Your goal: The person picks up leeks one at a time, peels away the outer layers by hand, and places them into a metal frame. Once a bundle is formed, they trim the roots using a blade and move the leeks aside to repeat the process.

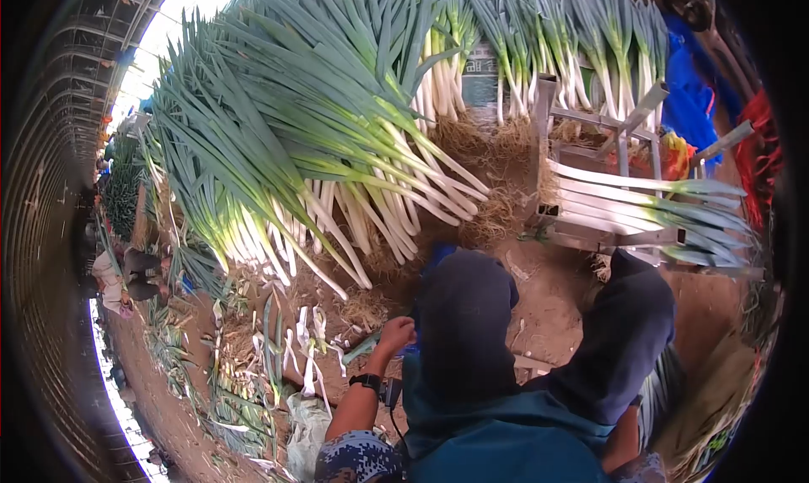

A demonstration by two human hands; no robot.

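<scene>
My left hand [398, 332], with a black watch on its wrist, is beside my left knee with its fingers curled closed. Whatever it may hold is hidden, though some blue shows next to it. Only the forearm of my right arm appears, low by my right thigh; that hand is out of sight. In front of my knees lies a large heap of long green onions [337, 146], white stems toward me. A metal frame [624, 133] stands ahead and to the right, with a row of clean white-stemmed green onions [611, 201] lying in it.
More green onions with roots [581, 45] stand upright along the back. Peeled leaves and scraps [308, 344] litter the soil floor on the left. Blue sheeting [687, 87] and red netting [754, 159] are at the far right. Another person [126, 272] is at the far left.
</scene>
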